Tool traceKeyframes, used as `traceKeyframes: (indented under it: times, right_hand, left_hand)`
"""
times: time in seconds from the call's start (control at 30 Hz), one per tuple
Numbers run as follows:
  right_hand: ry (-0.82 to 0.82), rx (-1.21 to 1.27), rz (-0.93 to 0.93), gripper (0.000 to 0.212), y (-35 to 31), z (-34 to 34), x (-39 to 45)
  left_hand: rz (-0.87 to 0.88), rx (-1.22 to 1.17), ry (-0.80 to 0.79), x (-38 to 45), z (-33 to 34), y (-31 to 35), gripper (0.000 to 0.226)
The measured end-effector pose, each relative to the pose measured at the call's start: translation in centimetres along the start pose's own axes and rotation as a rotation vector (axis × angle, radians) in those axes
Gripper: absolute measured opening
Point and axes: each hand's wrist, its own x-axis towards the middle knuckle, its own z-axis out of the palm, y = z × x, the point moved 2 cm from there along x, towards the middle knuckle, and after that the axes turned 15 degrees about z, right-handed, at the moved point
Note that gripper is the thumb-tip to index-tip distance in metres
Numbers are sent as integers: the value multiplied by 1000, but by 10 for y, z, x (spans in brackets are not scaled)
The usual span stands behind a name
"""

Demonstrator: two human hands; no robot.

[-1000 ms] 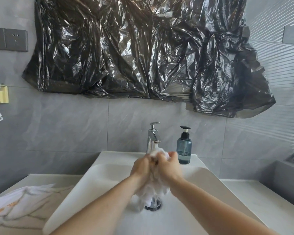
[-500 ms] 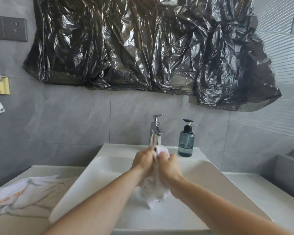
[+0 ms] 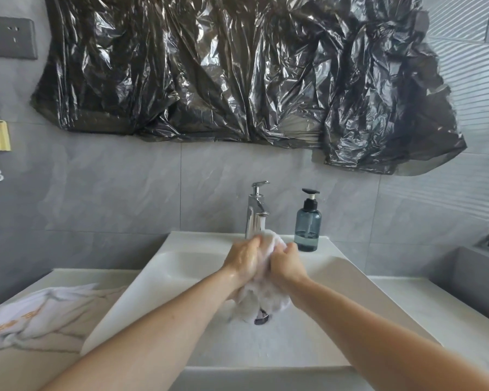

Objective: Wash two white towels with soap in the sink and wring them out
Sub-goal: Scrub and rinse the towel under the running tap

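left hand (image 3: 244,259), right hand (image 3: 287,263), gripping towel (image 3: 268,299)

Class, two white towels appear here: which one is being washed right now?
The towel bunched between the left hand and right hand over the sink. The other towel lies untouched on the counter to the left.

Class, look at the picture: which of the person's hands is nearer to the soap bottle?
Right. The right hand grips the towel just below-left of the soap bottle; the left hand is on the towel's far side.
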Motion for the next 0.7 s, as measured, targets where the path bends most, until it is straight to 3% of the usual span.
traceKeyframes:
  times: [0.23,0.33,0.4,0.53,0.63,0.7]
  right_hand:
    - [6,-203,-28,27,18,-44,10]
    - [-33,-364,-11,27,27,-54,14]
    - [-109,-532,10,38,36,-49,15]
    - [-230,-829,-32,55,46,-37,2]
    - [-225,-967,2,88,46,-32,-5]
    - [-161,-888,9,76,42,-33,0]
  left_hand:
    - [-2,212,-242,4,-13,-16,33]
    - [-50,750,-310,3,-19,-26,32]
    - [-69,973,-376,1,-21,-32,49]
    - [-186,811,-595,-8,-17,-29,86]
    - [-145,996,-783,-17,-10,-27,72]
    - [-163,989,-738,-16,-11,-29,65]
